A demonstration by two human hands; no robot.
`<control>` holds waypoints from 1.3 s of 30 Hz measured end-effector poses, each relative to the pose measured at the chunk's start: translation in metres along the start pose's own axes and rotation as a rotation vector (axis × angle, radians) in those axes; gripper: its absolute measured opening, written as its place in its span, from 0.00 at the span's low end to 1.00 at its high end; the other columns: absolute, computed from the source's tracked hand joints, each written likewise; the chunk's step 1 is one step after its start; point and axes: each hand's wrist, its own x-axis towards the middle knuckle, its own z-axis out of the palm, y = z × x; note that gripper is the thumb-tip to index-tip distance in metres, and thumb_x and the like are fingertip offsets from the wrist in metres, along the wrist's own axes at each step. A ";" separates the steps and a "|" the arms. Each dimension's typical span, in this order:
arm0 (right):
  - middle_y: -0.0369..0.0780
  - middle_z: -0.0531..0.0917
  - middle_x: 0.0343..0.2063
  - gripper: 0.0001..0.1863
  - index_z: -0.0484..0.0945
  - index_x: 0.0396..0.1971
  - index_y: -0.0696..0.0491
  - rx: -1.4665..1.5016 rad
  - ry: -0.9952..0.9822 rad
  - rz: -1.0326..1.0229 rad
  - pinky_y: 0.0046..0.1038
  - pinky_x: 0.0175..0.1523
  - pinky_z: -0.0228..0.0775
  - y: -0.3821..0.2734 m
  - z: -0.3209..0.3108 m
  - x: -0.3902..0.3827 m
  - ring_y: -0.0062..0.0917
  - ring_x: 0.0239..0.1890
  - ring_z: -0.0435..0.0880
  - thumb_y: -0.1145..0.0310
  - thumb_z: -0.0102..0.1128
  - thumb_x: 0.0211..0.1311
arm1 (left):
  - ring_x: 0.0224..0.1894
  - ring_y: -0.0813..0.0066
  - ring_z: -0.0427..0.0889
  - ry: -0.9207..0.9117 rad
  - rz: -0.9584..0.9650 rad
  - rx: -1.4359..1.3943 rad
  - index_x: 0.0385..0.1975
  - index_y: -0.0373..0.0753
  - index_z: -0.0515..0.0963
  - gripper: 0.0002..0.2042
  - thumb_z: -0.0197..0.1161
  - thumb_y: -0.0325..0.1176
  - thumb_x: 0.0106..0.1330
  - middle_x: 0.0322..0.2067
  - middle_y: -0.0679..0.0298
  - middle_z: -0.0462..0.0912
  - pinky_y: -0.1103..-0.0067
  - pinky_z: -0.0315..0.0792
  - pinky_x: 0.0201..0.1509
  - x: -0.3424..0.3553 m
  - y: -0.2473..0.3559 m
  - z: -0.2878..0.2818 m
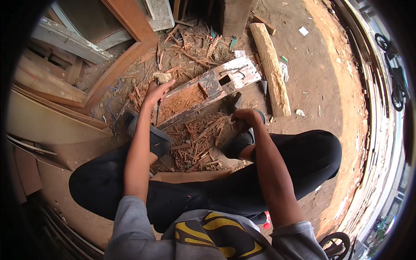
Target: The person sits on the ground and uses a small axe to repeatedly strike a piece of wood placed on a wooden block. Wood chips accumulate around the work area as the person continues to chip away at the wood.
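Note:
My left hand (157, 91) is closed round a chisel with a pale, frayed wooden top (162, 77); its dark metal shaft points down at a long, weathered wooden piece (182, 102), whose hollow is full of orange-brown chips. My right hand (246, 118) is curled round what looks like a hammer, its dark head (234, 102) upward and its handle mostly hidden, just off the near edge of that piece. Thin dark bent metal (236, 72) lies on the piece's whitish right end, beside a square dark opening (225, 80). Splinters (195, 143) are heaped between my feet.
A rough pale timber (271, 67) lies to the right. Wooden frames (119, 76) and bent sheets of board (52, 119) stand at the left. Long planks (355, 86) run along the far right, with wheels (398, 97) beyond. My bent legs (310, 160) flank the work.

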 end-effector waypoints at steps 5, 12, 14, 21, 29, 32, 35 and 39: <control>0.41 0.83 0.26 0.07 0.80 0.25 0.51 0.172 0.094 0.106 0.31 0.37 0.74 -0.016 0.000 -0.001 0.32 0.33 0.82 0.67 0.56 0.45 | 0.09 0.87 0.60 0.223 -0.037 -0.096 0.12 0.44 0.65 0.19 0.66 0.45 0.53 0.11 0.74 0.65 0.86 0.54 0.12 0.005 0.013 -0.035; 0.43 0.82 0.28 0.12 0.82 0.28 0.50 -0.191 0.153 -0.171 0.32 0.40 0.73 -0.021 -0.020 -0.005 0.35 0.35 0.81 0.64 0.56 0.43 | 0.09 0.88 0.60 0.286 -0.064 -0.385 0.18 0.41 0.68 0.15 0.67 0.41 0.52 0.13 0.74 0.66 0.86 0.53 0.11 -0.016 0.015 -0.037; 0.42 0.83 0.29 0.11 0.82 0.28 0.50 -0.104 0.085 -0.109 0.31 0.40 0.73 -0.028 -0.021 -0.003 0.34 0.35 0.81 0.63 0.57 0.43 | 0.09 0.88 0.61 0.284 -0.035 -0.442 0.18 0.41 0.68 0.15 0.67 0.40 0.53 0.13 0.74 0.65 0.87 0.53 0.11 -0.022 0.019 -0.034; 0.39 0.81 0.22 0.09 0.82 0.21 0.49 0.024 0.086 0.052 0.28 0.30 0.71 -0.048 -0.034 0.010 0.27 0.24 0.79 0.60 0.60 0.42 | 0.09 0.88 0.60 0.262 0.070 -0.442 0.19 0.41 0.69 0.13 0.66 0.39 0.55 0.13 0.75 0.64 0.86 0.52 0.12 -0.034 0.046 -0.024; 0.40 0.80 0.21 0.13 0.80 0.20 0.51 0.060 -0.013 0.068 0.30 0.25 0.69 -0.063 -0.055 0.013 0.26 0.20 0.77 0.57 0.62 0.43 | 0.09 0.88 0.61 0.273 0.110 -0.501 0.18 0.41 0.68 0.14 0.66 0.39 0.54 0.13 0.74 0.65 0.86 0.53 0.11 -0.020 0.047 -0.033; 0.41 0.81 0.22 0.11 0.81 0.22 0.50 0.072 -0.061 0.098 0.30 0.28 0.71 -0.061 -0.063 0.006 0.28 0.23 0.78 0.59 0.61 0.42 | 0.09 0.87 0.61 0.262 0.101 -0.545 0.16 0.41 0.67 0.15 0.66 0.39 0.53 0.12 0.74 0.65 0.86 0.53 0.11 -0.016 0.049 -0.025; 0.41 0.83 0.27 0.10 0.83 0.26 0.48 -0.101 0.019 0.173 0.30 0.36 0.73 -0.076 -0.058 -0.003 0.32 0.31 0.82 0.64 0.61 0.40 | 0.08 0.88 0.61 0.266 0.081 -0.582 0.14 0.42 0.66 0.17 0.67 0.40 0.53 0.11 0.73 0.64 0.86 0.52 0.11 -0.011 0.046 -0.024; 0.37 0.76 0.18 0.11 0.75 0.18 0.49 0.102 -0.117 0.137 0.26 0.25 0.63 -0.060 -0.059 0.000 0.24 0.19 0.71 0.57 0.58 0.47 | 0.07 0.87 0.61 0.221 0.070 -0.579 0.12 0.43 0.66 0.18 0.68 0.42 0.52 0.11 0.73 0.65 0.87 0.53 0.11 -0.012 0.050 -0.009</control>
